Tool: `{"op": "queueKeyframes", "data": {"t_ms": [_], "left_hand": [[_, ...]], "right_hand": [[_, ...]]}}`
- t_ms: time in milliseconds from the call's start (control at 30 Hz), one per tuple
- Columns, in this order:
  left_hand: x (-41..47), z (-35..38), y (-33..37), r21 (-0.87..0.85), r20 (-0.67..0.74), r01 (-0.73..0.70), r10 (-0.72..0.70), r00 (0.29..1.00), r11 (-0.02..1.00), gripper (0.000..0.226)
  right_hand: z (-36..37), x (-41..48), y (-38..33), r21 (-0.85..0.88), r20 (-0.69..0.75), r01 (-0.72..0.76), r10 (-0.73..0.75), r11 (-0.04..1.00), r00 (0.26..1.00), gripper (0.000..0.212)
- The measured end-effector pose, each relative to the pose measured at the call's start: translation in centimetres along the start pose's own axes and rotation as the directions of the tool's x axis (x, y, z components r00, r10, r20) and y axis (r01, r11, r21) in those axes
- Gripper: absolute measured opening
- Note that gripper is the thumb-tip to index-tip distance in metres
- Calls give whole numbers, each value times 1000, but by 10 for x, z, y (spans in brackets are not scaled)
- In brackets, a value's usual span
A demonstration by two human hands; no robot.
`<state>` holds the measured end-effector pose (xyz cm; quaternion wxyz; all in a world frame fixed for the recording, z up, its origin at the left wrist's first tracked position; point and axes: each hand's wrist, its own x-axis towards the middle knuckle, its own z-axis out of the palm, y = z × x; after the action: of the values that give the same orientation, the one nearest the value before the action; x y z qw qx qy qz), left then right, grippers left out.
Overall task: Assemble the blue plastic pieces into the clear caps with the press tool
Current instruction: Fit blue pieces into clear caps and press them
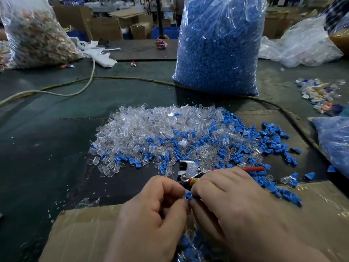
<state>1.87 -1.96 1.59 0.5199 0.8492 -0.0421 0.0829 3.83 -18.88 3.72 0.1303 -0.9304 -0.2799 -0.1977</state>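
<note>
Blue plastic piece point(188, 195), small and ridged, between left hand point(151, 210) and right hand point(232, 201).

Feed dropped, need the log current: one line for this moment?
left hand: pinching blue piece | right hand: pinching same piece | press tool: on table, behind hands | caps: piled | seating: cannot tell
</note>
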Motion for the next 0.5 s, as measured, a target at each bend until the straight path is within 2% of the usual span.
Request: {"op": "queueKeyframes", "data": {"t_ms": [133,200,233,300,400,433,500], "left_hand": [[-1,-3,4,-7,30,-45,46,999,999,21],[2,-7,5,-43,-21,-57,56,998,997,12],[3,-9,5,-79,-27,-47,45,999,996,16],[6,-12,3,-110,50,-8,13,999,994,39],[9,-13,1,-159,168,76,-49,985,984,45],[8,-13,0,-182,175,64,-31,984,981,46],[6,-13,-1,-150,165,-77,101,981,986,39]], "right_hand": [[3,-1,0,-11,13,22,-22,1000,1000,28],[3,-3,0,4,11,26,-26,1000,1000,29],[1,-2,-1,13,6,33,-33,999,999,29],[0,-1,-5,13,-27,68,-67,998,997,30],[0,-1,-11,46,6,74,-74,996,997,31],[-3,1,-14,102,56,16,-22,995,998,32],[-13,4,-19,310,266,-247,165,918,950,36]]}}
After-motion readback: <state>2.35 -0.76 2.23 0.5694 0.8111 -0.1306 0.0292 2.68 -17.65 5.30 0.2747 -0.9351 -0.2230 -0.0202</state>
